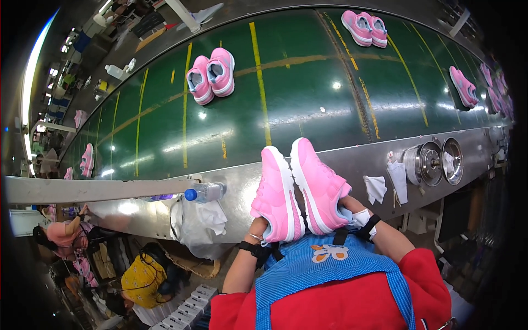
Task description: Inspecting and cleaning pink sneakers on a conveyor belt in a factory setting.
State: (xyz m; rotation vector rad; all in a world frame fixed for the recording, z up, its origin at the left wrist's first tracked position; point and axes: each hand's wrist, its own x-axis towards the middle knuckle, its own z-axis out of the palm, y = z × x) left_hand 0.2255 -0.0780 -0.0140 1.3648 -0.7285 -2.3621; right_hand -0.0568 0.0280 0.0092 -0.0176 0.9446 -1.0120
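Two pink sneakers with white soles are held side by side in front of me, toes pointing away and soles facing each other. My left hand (257,226) grips the left sneaker (270,190) at its heel end, the fingers partly hidden by the shoe. At the heel opening of the right sneaker (320,184), my right hand (352,205) is closed, with its fingertips out of sight inside. White wrapping shows around the right hand, and dark bands circle both wrists. Below the heels is my blue apron (330,264).
Beyond the metal ledge (242,181), a green conveyor belt (308,88) carries pink sneaker pairs (212,77). On the ledge are a blue-capped bottle (209,192), a plastic bag (190,234), white paper (375,188) and round metal dishes (430,163). A pale beam (99,188) crosses at left, near other people.
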